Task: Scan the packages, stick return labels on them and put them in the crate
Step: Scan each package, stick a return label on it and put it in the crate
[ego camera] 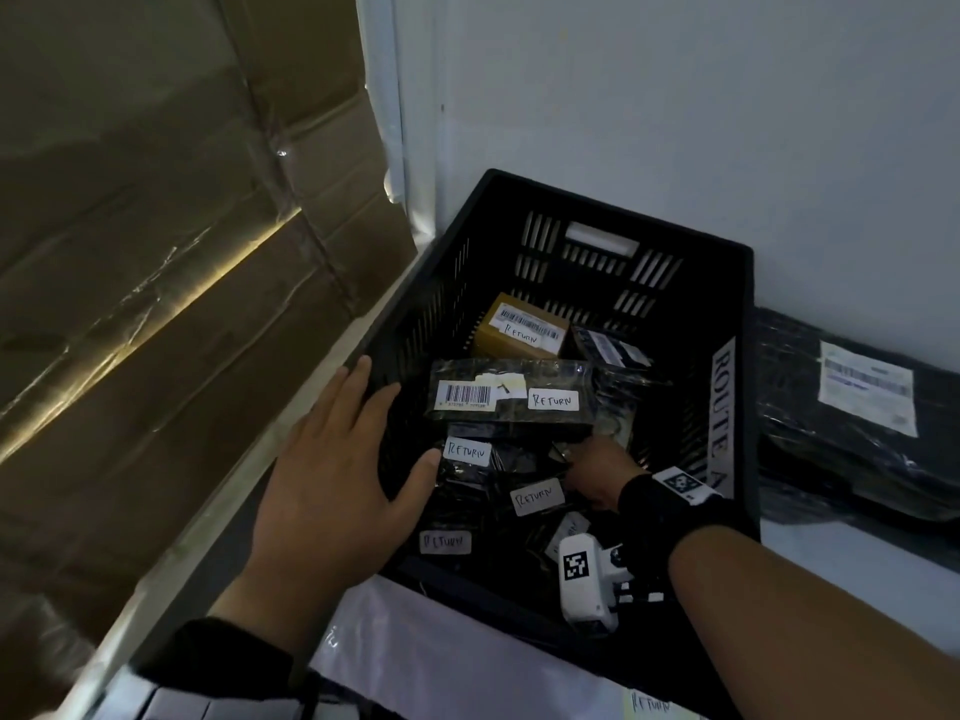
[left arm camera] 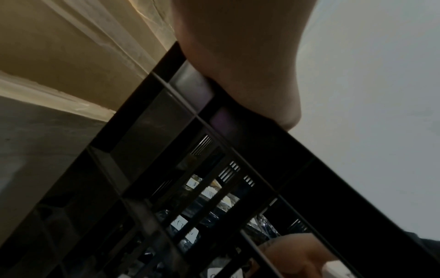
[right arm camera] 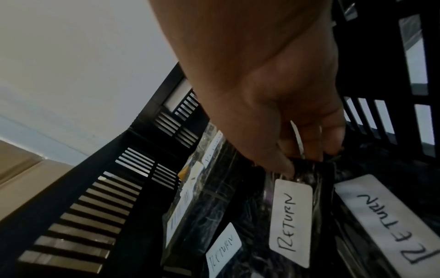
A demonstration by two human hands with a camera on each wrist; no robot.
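A black slatted crate (ego camera: 623, 213) holds several black bags with white RETURN labels, a long bag with a barcode (ego camera: 511, 392) and a brown box (ego camera: 524, 324). My left hand (ego camera: 332, 459) rests flat on the crate's left rim, fingers straight, thumb over the inside; in the left wrist view the palm (left arm camera: 238, 71) lies on the crate rim (left arm camera: 297, 150). My right hand (ego camera: 592, 467) is down inside the crate. In the right wrist view its fingertips (right arm camera: 309, 150) pinch the top edge of a black bag with a RETURN label (right arm camera: 290, 222).
A large black parcel with a printed shipping label (ego camera: 862, 402) lies right of the crate. Taped cardboard (ego camera: 156, 262) leans at the left, and a white wall stands behind. The crate's right wall carries a ROUTE A strip (ego camera: 722, 418). A pale bag (ego camera: 467, 667) lies under the crate's front edge.
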